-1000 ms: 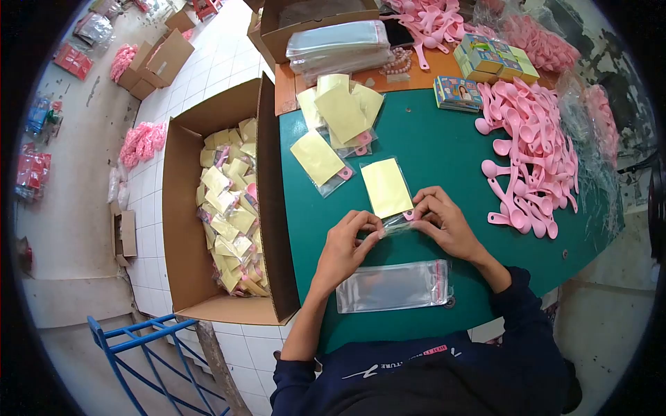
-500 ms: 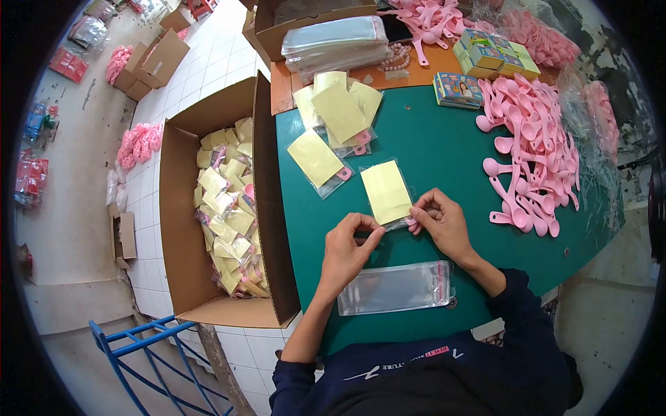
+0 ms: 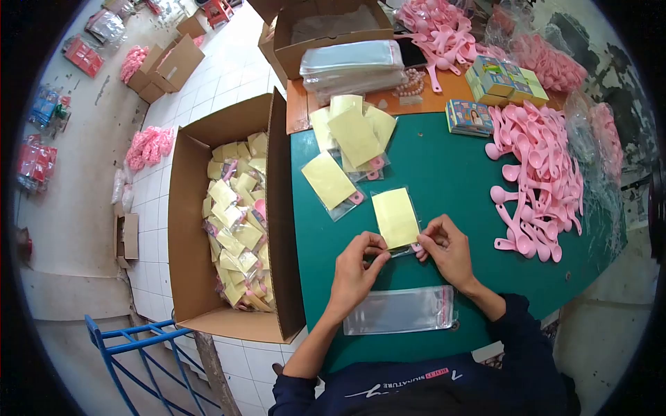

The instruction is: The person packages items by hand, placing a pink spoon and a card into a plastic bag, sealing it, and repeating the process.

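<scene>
- Head view: "SIGNATURE" reads in white across the dark shirt [image 3: 388,395]; print on the stacked booklets [image 3: 470,118] is too small to read.
- Left hand [image 3: 359,272]: thumb and forefinger nearly together, pinching the lower left edge of a yellow-backed clear packet [image 3: 397,218].
- Right hand [image 3: 449,255]: fingers pinched at its lower right corner.
- Packet lies on the green counter [image 3: 458,177], just beyond the clear bags [image 3: 399,310].

Pale-yellow rectangular card [image 3: 397,216] in clear plastic packet [image 3: 403,252], on green tabletop [image 3: 454,166]. From the card: pink plastic scoops [image 3: 533,166] between 2 and 3 o'clock, clear flat plastic sleeves [image 3: 395,310] with red edge strip [image 3: 446,308] at 6, blue tubular metal frame [image 3: 142,342] at 8, brown cardboard box [image 3: 187,236] at 9.
</scene>
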A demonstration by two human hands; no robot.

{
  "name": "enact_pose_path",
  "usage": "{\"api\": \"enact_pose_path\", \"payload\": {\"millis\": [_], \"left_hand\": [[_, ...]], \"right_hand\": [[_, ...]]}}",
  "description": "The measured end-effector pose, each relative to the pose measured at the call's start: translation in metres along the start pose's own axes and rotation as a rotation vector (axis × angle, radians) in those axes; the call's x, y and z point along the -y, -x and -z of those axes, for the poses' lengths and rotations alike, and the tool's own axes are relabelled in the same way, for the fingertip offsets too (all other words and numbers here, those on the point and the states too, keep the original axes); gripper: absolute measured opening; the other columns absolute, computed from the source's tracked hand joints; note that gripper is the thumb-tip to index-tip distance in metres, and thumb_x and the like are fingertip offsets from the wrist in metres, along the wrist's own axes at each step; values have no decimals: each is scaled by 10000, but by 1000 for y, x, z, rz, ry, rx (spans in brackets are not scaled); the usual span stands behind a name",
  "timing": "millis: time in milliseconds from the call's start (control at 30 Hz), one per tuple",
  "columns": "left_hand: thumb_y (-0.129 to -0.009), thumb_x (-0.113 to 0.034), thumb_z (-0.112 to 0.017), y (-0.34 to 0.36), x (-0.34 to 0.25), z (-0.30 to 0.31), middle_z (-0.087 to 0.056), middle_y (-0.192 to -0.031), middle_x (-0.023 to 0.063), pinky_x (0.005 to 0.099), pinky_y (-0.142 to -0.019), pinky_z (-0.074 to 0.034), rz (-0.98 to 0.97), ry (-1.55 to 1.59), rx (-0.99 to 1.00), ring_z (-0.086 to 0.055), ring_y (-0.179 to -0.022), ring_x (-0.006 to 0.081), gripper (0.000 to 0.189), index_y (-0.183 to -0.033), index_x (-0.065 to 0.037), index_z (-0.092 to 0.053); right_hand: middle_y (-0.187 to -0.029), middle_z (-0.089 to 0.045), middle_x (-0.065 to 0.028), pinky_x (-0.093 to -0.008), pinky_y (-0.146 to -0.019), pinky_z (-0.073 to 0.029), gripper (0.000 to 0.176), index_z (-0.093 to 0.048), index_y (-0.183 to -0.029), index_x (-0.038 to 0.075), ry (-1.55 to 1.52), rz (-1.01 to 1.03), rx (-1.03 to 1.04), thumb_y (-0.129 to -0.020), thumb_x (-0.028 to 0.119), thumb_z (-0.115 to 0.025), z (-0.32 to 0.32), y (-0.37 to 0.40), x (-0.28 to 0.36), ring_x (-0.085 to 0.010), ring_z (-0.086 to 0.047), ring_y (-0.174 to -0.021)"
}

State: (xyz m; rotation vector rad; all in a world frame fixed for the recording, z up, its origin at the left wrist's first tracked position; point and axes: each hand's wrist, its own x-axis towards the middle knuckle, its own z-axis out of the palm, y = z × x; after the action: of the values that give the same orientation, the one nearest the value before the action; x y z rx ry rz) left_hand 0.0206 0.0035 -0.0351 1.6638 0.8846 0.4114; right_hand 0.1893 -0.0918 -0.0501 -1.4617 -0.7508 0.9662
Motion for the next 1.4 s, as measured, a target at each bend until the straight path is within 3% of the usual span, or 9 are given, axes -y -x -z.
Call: {"api": "enact_pose_path", "payload": {"millis": [167,367,800,1200,1300,1400], "left_hand": [[-819,-33,-657,1,2,-2,-595,-998,46,197,-610,-468,-24,54,-20,-603,-828,88,272,-1071,-24,-556],[-816,-25,-656,0,1,-1,-581,-1063,83,203,-614,-467,-6,42,-23,-610,-846,101,406,-1199,-37,-522],[-826,-1,-620,0,0,1,-568,-1098,117,236,-626,-480,-18,-2,13,-584,-859,136,545,-1316,-80,-395],[-813,43,-595,-1,2,1,-543,-1153,78,204,-559,-451,-101,-67,24,-566,-848,114,467,-1259,-50,-491],[-811,52,-589,0,-3,0,-539,-1157,67,196,-564,-458,-169,-44,-69,-558,-844,104,481,-1272,-51,-493],[-808,73,-560,-12,-19,12,-543,-1200,128,231,-617,-491,-262,42,-269,-602,-882,167,496,-1279,-68,-499]], "right_hand": [[-800,-561,-60,-213,-558,-506,248,-519,-1126,-13,-3,-6,7,-883,-2,-561,-1,3,3,-98,-599,-661],[-833,-576,-66,-215,-575,-512,362,-495,-1249,-5,33,-13,21,-891,8,-546,0,4,0,-95,-596,-669],[-862,-584,-76,-221,-580,-516,293,-498,-1195,-47,38,-5,21,-908,7,-509,0,4,1,-101,-602,-687],[-856,-573,-74,-226,-592,-519,317,-499,-1225,-47,117,28,74,-910,-12,-480,4,4,-8,-111,-603,-694],[-863,-563,-75,-224,-592,-518,318,-491,-1223,-47,94,35,77,-907,-18,-477,4,4,-6,-110,-597,-695],[-875,-549,-78,-220,-592,-517,305,-487,-1206,-50,63,38,86,-903,-21,-476,4,3,-4,-109,-589,-700]]}}
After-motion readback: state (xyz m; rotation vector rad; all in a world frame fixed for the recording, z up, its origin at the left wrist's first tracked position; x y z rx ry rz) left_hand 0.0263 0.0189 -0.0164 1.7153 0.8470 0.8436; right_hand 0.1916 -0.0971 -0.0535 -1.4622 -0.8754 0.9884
